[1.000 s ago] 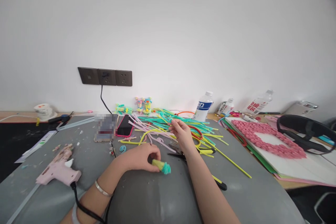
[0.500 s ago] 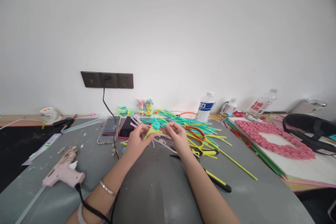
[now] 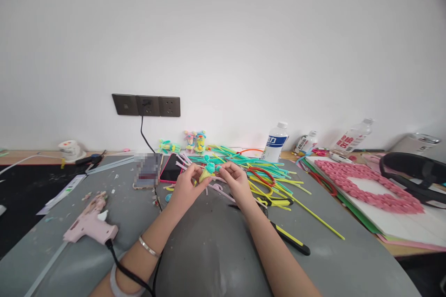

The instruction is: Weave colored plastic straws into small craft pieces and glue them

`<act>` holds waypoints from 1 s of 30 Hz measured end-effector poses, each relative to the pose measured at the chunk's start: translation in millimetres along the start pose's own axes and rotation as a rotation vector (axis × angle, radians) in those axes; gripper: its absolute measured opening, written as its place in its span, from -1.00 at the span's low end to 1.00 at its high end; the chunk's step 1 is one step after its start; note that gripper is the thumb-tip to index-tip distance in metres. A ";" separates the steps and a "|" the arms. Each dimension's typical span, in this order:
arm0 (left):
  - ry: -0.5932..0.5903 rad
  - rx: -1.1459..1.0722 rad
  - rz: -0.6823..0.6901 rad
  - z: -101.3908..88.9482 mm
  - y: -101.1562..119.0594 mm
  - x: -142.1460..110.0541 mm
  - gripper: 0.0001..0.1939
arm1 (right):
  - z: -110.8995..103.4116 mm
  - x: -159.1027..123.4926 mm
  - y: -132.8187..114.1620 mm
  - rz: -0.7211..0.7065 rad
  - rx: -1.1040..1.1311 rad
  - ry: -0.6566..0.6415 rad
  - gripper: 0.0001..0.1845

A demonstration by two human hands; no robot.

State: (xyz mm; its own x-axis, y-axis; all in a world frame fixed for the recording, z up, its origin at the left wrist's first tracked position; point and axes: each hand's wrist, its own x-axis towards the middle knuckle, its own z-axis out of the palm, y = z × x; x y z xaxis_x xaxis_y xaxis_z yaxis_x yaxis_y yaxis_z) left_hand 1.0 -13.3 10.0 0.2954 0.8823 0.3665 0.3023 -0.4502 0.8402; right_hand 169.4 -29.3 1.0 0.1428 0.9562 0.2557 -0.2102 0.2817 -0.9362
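Observation:
My left hand [image 3: 188, 186] is closed on a small pipe-cleaner figure [image 3: 209, 170] with a teal top and a yellow lower part. Against its right side, my right hand [image 3: 238, 181] pinches a small teal pipe-cleaner coil [image 3: 218, 168]. Whether the coil is joined to the figure I cannot tell. Behind and to the right of my hands spreads a loose pile of teal and yellow pipe cleaners [image 3: 256, 165]. Lilac pipe cleaners [image 3: 218, 187] curl below the fingers. Pliers with yellow and black handles [image 3: 291, 239] lie partly behind my right forearm.
A pink glue gun [image 3: 91, 226] lies at the left, its cord crossing near my left forearm. Phones [image 3: 148, 171] and finished pipe-cleaner figures [image 3: 200, 141] sit further back. Bottles [image 3: 275, 148] stand by the wall. A pink braided piece [image 3: 369, 185] rests on boards at the right.
The figure has turned in my left hand, so its yellow part looks shorter and points less to the lower left. The view has shifted slightly left; both hands keep their hold.

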 end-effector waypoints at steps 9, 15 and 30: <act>-0.062 -0.076 -0.062 0.9 1.4 0.1 -0.73 | -2.9 2.1 0.3 0.000 -0.006 0.044 -0.62; -0.212 -0.309 -0.194 2.7 -2.5 2.0 -0.58 | -4.7 4.0 5.3 0.029 -0.027 0.037 -0.60; -0.314 -0.365 -0.233 8.1 -10.1 2.0 -0.57 | -7.9 4.9 9.2 0.025 -0.033 0.102 -0.64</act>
State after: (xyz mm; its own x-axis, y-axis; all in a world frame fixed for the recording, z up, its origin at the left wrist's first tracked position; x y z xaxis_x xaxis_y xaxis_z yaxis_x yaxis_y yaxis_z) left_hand 5.8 -8.2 -1.0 0.5317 0.8445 0.0638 0.0733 -0.1210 0.9899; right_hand 175.8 -22.6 -8.3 0.2356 0.9493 0.2083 -0.1830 0.2539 -0.9498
